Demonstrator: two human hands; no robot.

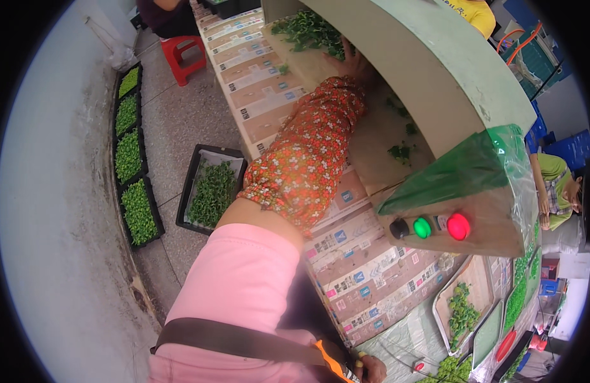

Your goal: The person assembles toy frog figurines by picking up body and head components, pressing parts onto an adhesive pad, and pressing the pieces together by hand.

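My left hand [352, 64] reaches under the curved hood of a beige machine [445, 57], its fingers spread. It is beside a heap of leafy green seedlings [307, 30] on the machine's bed, and nothing shows in its grip. A red floral oversleeve [307, 153] covers that forearm. My right hand [373, 369] is at the lower edge, partly cut off by the frame, with its fingers curled. What it holds, if anything, I cannot make out. Close to it is an orange and black item [335, 362]. A few loose green sprigs [402, 152] lie deeper under the hood.
The machine's front has a green button [422, 227] and a red button [459, 226]. A black tray [187, 210] of cut greens sits on the floor, with seedling trays [140, 214] along the wall. A shallow tray [440, 306] and another person [553, 191] are at right. A red stool [183, 60] stands behind.
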